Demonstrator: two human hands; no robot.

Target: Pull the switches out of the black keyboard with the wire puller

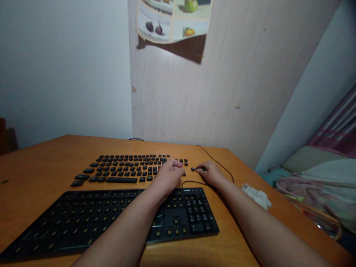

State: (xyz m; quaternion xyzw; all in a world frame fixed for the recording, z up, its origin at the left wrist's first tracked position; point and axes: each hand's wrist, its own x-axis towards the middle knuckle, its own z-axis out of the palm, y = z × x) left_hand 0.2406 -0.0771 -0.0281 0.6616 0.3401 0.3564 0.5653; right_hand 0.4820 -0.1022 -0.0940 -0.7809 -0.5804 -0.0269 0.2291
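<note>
Head view: beyond the keyboard (102, 215), keycaps (127, 173) lie in rows — likely preserving order; left hand (170, 175) and right hand (210, 173) curl fingers there — grip unclear.

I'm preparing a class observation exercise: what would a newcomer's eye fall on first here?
A black computer keyboard, mostly stripped outside its number pad, spreads across the near side of the desk. Loose keycaps lie behind it in rows, the left hand and right hand at their right end. Above, a sheet of painted produce hangs on the wall.
</note>
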